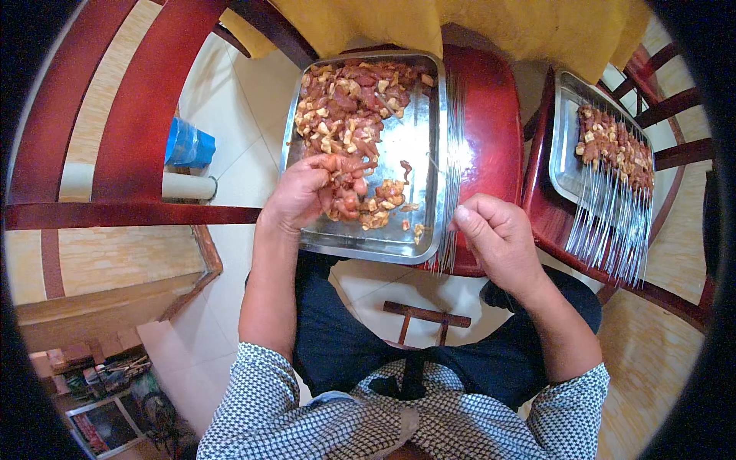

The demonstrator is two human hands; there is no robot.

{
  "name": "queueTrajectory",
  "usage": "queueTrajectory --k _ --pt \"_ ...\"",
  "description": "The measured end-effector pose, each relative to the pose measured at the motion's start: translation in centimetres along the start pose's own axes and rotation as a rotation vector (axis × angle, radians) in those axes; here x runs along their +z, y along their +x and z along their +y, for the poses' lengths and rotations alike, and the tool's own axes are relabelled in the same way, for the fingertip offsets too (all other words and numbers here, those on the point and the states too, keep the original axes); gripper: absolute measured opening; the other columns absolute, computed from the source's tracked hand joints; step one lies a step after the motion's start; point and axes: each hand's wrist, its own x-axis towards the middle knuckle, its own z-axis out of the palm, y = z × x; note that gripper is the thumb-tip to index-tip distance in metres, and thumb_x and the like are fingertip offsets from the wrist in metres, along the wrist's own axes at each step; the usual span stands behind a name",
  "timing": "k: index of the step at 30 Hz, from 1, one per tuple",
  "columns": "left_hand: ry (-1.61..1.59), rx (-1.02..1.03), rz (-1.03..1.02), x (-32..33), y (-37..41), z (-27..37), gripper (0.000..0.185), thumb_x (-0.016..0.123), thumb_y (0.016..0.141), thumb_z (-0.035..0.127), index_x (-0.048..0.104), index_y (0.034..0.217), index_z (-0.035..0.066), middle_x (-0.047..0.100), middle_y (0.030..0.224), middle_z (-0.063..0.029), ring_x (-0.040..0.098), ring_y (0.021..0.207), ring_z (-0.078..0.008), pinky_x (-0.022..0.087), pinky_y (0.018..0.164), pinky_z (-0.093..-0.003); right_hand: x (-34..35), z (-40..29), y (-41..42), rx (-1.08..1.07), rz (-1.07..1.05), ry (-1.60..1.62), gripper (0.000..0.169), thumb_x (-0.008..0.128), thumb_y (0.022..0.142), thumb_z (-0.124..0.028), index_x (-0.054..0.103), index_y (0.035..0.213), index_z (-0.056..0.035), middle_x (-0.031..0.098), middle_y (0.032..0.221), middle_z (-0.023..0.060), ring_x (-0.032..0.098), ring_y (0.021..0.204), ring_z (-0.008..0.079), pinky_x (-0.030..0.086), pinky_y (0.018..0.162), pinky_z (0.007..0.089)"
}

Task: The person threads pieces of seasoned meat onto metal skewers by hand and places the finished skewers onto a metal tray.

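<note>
My left hand (302,192) holds pieces of raw marinated meat (348,192) over the lower left of a metal tray (368,244). A large heap of cut meat with pale chunks (345,109) fills the tray's upper left, and a smaller clump (382,204) lies beside my left fingers. Along the tray's right side a bundle of thin metal skewers (455,126) lies on a red chair seat (491,115). My right hand (494,230) is at the bundle's lower part, thumb and fingers pinched on a metal skewer, most of which is hard to make out.
On a second red chair at the right, another metal tray (566,167) holds several loaded meat skewers (615,149), their bare ends over its edge. A yellow cloth (368,26) hangs behind the trays. A wooden chair back (138,103) and a blue object (190,144) are at the left.
</note>
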Motion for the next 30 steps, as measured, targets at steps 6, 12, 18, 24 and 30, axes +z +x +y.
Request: queueTrajectory --k 6,12,18,24,30 --pt "-0.11 0.101 -0.02 1.6 0.1 0.3 0.026 0.05 0.086 0.01 0.051 0.109 -0.002 0.062 0.101 -0.02 0.063 0.079 -0.0231 0.053 0.066 -0.0359 0.0 0.5 0.2 -0.149 0.022 -0.117 0.026 0.054 0.092 -0.02 0.06 0.078 0.0007 0.052 0.062 0.0018 0.048 0.06 0.0087 0.041 0.055 0.0266" --pt "-0.273 0.207 -0.051 0.2 1.4 -1.1 0.022 0.055 0.089 0.01 0.052 0.11 0.001 0.062 0.102 -0.0191 0.065 0.089 -0.0262 0.057 0.074 -0.0389 0.6 1.1 0.2 -0.104 -0.013 -0.173 0.025 0.054 0.09 -0.019 0.06 0.077 0.001 0.055 0.061 0.0061 0.051 0.059 0.0123 0.043 0.055 0.03" --pt "-0.477 0.328 -0.115 1.3 1.8 -2.0 0.03 0.054 0.09 0.014 0.051 0.118 0.004 0.059 0.113 -0.0144 0.061 0.098 -0.0265 0.051 0.089 -0.0432 1.6 1.9 0.2 -0.23 0.021 -0.3 0.021 0.055 0.088 -0.017 0.061 0.079 0.0012 0.056 0.066 0.0143 0.056 0.062 0.0244 0.045 0.058 0.0349" --pt "-0.57 0.355 -0.034 1.0 1.9 -2.4 0.019 0.051 0.092 0.015 0.056 0.105 0.003 0.061 0.106 -0.0179 0.062 0.097 -0.0293 0.053 0.086 -0.0439 2.0 1.4 -0.2 -0.291 0.006 -0.475 0.017 0.056 0.086 -0.015 0.062 0.081 0.0002 0.056 0.069 0.0171 0.057 0.067 0.0328 0.045 0.061 0.0402" --pt "-0.524 0.359 -0.067 1.1 2.4 -2.9 0.029 0.051 0.092 0.021 0.052 0.118 0.006 0.06 0.112 -0.0131 0.06 0.099 -0.0239 0.05 0.09 -0.0444 2.5 1.9 -0.2 -0.262 0.008 -0.481 0.015 0.056 0.086 -0.014 0.062 0.084 -0.0001 0.056 0.07 0.0173 0.057 0.067 0.0339 0.046 0.062 0.0412"
